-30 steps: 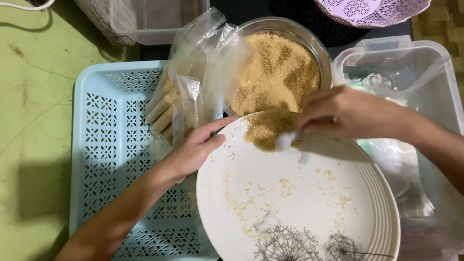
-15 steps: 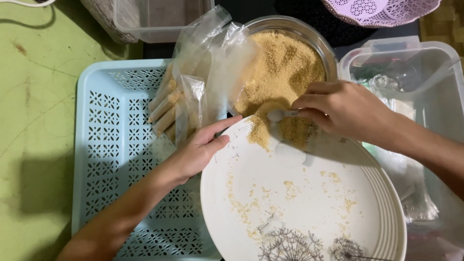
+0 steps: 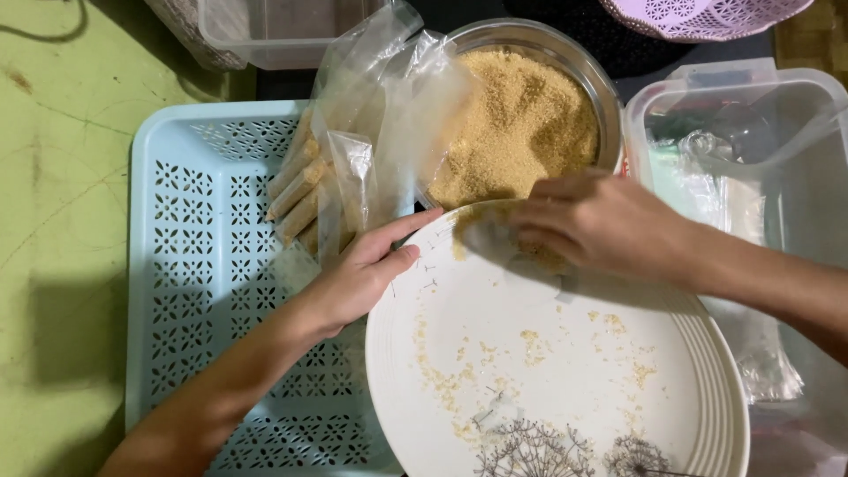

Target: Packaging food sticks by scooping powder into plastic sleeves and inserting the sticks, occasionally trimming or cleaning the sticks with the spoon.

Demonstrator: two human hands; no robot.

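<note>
The white plate (image 3: 565,389) lay low and right of centre, its upper rim tipped against the metal bowl (image 3: 609,106) of golden-brown crumbs (image 3: 521,124), with loose crumbs scattered over its face and a dark dandelion print near its lower edge. We held its left rim with our left hand (image 3: 362,274), thumb on the upper face and fingers spread flat along the edge, partly open rather than clenched. Our right hand (image 3: 592,221) lay palm down over the plate's top edge, fingers curled loosely on a small heap of crumbs there (whether it pinched anything we could not tell). Left of the bowl, clear plastic bags (image 3: 380,115) held pale stick-shaped rolls (image 3: 296,190), and they rested in a light blue perforated tray (image 3: 203,291) on the green bench (image 3: 62,221). A clear plastic container (image 3: 751,132) with crumpled film stood at the right, just beside the bowl
</note>
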